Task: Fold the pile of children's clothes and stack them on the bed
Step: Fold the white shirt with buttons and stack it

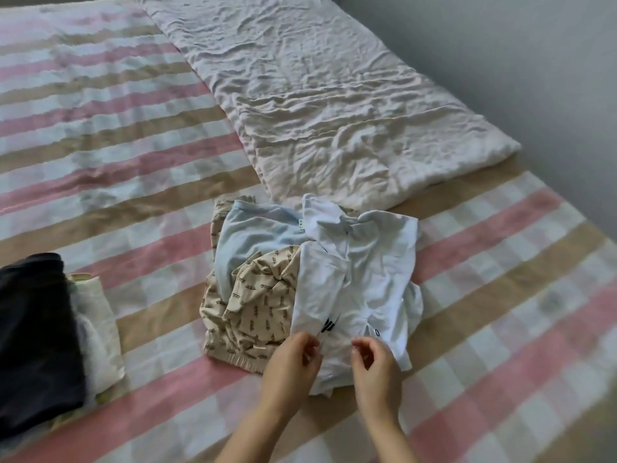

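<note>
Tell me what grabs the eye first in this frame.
Two bare hands at bottom centre: the left hand and the right hand pinch the near edge of a white garment atop a loose pile with a pale blue piece and a beige printed piece. A dark folded stack sits at the left edge of the pink-and-tan checked bed cover, and a crumpled white quilt lies beyond the pile.
</note>
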Motion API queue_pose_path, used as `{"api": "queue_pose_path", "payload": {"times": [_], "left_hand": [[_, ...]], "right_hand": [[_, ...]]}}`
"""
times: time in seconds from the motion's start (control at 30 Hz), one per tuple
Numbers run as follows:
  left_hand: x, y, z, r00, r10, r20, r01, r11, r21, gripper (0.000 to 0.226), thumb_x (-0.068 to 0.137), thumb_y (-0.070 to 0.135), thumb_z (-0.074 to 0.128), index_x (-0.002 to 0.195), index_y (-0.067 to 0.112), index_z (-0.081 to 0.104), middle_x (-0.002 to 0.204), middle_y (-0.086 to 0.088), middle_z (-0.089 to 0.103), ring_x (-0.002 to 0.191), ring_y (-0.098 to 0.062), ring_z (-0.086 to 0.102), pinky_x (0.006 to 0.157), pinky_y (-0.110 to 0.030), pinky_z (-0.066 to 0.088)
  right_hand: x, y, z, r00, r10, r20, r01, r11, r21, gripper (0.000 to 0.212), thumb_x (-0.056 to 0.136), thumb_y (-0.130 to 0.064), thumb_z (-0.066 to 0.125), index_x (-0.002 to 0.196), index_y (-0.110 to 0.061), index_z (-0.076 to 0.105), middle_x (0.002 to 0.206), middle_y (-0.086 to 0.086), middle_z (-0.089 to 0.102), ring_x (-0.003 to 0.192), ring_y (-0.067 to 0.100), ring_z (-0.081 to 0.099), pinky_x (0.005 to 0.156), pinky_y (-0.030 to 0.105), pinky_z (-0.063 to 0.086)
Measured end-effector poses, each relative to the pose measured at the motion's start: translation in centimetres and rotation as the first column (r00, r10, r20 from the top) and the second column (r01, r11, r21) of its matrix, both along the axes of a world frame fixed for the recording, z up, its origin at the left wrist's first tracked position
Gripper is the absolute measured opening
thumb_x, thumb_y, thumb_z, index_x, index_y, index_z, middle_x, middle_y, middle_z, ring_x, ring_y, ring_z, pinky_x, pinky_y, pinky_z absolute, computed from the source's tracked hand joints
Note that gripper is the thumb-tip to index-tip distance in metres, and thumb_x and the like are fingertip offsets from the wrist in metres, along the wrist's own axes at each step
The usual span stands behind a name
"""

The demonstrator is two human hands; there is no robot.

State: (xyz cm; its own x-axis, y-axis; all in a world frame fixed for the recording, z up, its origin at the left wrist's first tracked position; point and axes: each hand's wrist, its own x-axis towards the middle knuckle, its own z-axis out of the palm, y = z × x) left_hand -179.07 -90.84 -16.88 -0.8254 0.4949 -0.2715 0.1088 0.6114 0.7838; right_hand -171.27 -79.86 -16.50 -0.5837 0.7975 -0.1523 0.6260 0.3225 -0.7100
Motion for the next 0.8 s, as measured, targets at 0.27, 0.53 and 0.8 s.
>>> {"api": "queue_pose_path", "payload": {"times": [0.27,0.53,0.8], "left_hand": [[2.1,4.5,-2.3,0.979,-0.164,-0.118,0.165,0.986,0.000,0.022,0.081,0.017,0.063,0.103,0.016,0.062,0.101,0.002,0.056,0.094,-0.017,0.055,0.075,-0.025,0.043],[2.3,4.4,2.6,0.953,-0.294,-0.072,0.303,0.927,0.220,0.054,0.074,0.028,0.062,0.127,0.027,0.053,0.107,0.010,0.050,0.093,0.009,0.047,0.079,-0.006,0.039],[2.1,-6.1,12.9,0.994,0.068,-0.080,-0.027,0.902,0.431,0.039,0.078,0.005,0.068,0.093,0.038,0.056,0.078,0.010,0.062,0.070,-0.006,0.059,0.066,-0.013,0.045]], "right_hand": [[1.7,1.8,-2.4,0.945,-0.322,-0.058,0.327,0.920,0.218,0.049,0.074,-0.021,0.073,0.110,0.009,0.059,0.107,0.027,0.059,0.103,0.044,0.051,0.090,0.044,0.035],[1.9,1.2,0.8,0.966,-0.188,-0.178,0.170,0.979,-0.110,0.014,0.086,-0.023,0.063,0.077,-0.023,0.052,0.069,-0.004,0.059,0.066,0.014,0.056,0.056,0.022,0.038],[-0.8,-6.3,12.9,0.856,0.308,-0.414,-0.361,0.931,-0.052,0.016,0.088,-0.032,0.054,0.081,-0.018,0.054,0.064,-0.008,0.055,0.062,0.008,0.057,0.058,0.021,0.047]]}}
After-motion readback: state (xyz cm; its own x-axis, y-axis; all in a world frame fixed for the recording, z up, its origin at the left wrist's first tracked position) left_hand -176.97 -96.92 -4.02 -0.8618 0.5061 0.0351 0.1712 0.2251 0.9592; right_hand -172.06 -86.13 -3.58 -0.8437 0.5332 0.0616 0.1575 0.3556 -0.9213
